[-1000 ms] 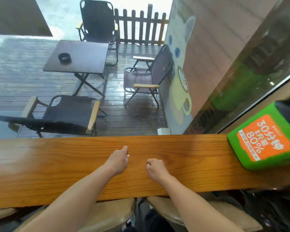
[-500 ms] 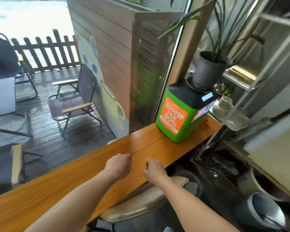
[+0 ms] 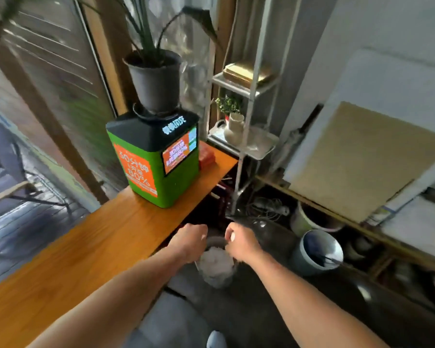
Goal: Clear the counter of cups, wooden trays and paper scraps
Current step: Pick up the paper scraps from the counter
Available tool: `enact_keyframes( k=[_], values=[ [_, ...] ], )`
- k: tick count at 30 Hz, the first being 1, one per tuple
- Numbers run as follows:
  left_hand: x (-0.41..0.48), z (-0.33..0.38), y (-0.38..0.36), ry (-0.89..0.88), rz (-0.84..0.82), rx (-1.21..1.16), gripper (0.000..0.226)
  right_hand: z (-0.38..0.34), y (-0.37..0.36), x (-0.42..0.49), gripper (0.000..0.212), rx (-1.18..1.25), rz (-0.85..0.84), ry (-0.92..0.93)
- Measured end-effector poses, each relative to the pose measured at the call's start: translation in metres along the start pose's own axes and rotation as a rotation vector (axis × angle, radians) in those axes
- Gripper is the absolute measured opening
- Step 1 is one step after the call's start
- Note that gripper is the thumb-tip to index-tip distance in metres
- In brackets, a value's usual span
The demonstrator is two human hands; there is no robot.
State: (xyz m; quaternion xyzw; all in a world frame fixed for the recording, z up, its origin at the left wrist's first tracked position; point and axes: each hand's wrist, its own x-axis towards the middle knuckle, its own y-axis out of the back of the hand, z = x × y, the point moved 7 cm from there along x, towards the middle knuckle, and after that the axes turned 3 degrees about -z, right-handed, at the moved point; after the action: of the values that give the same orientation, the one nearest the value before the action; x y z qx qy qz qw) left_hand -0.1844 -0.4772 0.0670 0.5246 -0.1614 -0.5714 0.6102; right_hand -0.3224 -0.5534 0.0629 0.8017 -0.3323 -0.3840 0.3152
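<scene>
One left hand [image 3: 190, 241] and one right hand [image 3: 241, 243] hover above one bin [image 3: 217, 281].

A café or small shop: a long wooden window surface [image 3: 86, 247] carries a green charging kiosk [image 3: 158, 167] with orange adverts and a screen, a potted plant [image 3: 153, 79] on top. Outside, a folding chair [image 3: 3, 156] stands on decking [image 3: 35, 222].

Left hand [image 3: 189, 241] fisted, right hand [image 3: 241, 243] pinching small white paper scrap [image 3: 232, 237]. Both over round grey bin with white liner [image 3: 215, 266] on floor, just off near edge of long orange wooden counter [image 3: 86, 259]. Green-and-black box kiosk [image 3: 158, 172] at counter's far right end, black plant pot [image 3: 155, 84] on top.
</scene>
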Motion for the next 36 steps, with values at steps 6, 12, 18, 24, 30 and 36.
enact_keyframes(
  k=[6, 12, 18, 24, 30, 36],
  values=[
    [0.034, 0.024, -0.031, 0.013, -0.106, 0.008, 0.013, 0.059, 0.013, 0.020, 0.020, 0.017, -0.012, -0.065],
    [0.063, 0.020, -0.043, 0.029, -0.208, 0.032, 0.019, 0.076, 0.003, 0.036, 0.021, 0.074, -0.022, -0.135],
    [0.101, 0.014, -0.067, 0.075, -0.262, 0.034, 0.025, 0.087, -0.022, 0.068, 0.027, 0.085, -0.096, -0.138],
    [0.157, -0.035, -0.157, 0.264, -0.309, -0.062, 0.033, 0.137, -0.104, 0.133, 0.038, 0.131, -0.209, -0.180],
    [0.234, -0.085, -0.297, 0.394, -0.394, -0.148, 0.033, 0.228, -0.217, 0.214, 0.033, 0.157, -0.279, -0.307],
    [0.324, -0.148, -0.402, 0.425, -0.380, -0.080, 0.035, 0.294, -0.319, 0.287, 0.031, 0.208, -0.289, -0.323]
  ],
)
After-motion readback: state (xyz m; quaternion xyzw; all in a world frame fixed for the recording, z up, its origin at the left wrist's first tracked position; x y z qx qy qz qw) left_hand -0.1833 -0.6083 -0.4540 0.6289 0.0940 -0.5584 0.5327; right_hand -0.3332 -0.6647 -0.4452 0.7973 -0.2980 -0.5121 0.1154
